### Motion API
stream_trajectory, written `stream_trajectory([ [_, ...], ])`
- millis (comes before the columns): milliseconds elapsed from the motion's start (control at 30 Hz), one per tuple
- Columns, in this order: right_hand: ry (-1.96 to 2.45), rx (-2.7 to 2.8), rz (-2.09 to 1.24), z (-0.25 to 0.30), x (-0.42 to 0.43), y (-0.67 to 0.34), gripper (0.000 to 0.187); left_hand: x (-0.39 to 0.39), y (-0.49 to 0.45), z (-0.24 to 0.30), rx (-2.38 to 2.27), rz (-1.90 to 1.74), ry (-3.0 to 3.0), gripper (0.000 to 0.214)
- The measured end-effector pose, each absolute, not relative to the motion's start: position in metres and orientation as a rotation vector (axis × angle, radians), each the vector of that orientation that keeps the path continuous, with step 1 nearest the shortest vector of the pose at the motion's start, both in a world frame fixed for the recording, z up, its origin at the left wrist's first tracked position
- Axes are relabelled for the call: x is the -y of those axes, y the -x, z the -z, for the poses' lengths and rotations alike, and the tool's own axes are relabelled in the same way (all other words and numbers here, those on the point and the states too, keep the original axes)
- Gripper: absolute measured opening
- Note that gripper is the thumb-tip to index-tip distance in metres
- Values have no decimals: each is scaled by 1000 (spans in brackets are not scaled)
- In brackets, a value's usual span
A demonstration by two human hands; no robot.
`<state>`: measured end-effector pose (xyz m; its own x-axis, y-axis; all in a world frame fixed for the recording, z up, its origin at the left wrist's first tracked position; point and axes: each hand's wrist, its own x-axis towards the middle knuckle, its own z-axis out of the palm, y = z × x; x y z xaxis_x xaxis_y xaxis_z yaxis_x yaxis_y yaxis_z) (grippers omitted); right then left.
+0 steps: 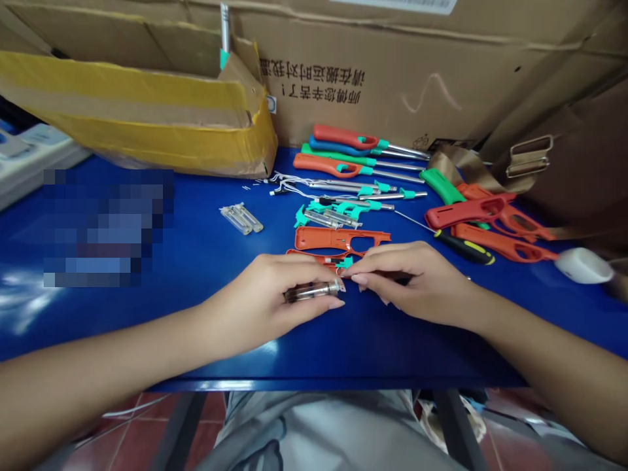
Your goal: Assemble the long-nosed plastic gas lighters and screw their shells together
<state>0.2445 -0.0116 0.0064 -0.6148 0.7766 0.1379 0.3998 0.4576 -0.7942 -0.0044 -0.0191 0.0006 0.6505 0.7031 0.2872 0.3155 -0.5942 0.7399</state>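
Your hands meet over a small clear tube [309,292] near the front of the blue desk [206,261].

Your left hand [265,294] is closed around the tube, which lies level between thumb and fingers. Your right hand [417,281] has its fingertips drawn together at the tube's metal end; whether they pinch anything cannot be told. Just beyond lies an orange shell half [338,238], then teal parts [333,212] and two spare clear tubes [241,218]. A screwdriver [464,247] lies to the right. Farther back are finished lighters [343,154] and a taped cardboard box [147,111].
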Motion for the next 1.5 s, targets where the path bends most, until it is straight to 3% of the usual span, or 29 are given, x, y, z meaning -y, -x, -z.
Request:
stream_trajectory([
  [233, 1043, 2189, -1028, -3, 14, -245, 10, 19, 3, 2, -902, -717, -2057, 20],
  [1500, 957, 2320, -901, -2, 14, -246, 13, 17, 0, 3, -845, -745, -2088, 15],
])
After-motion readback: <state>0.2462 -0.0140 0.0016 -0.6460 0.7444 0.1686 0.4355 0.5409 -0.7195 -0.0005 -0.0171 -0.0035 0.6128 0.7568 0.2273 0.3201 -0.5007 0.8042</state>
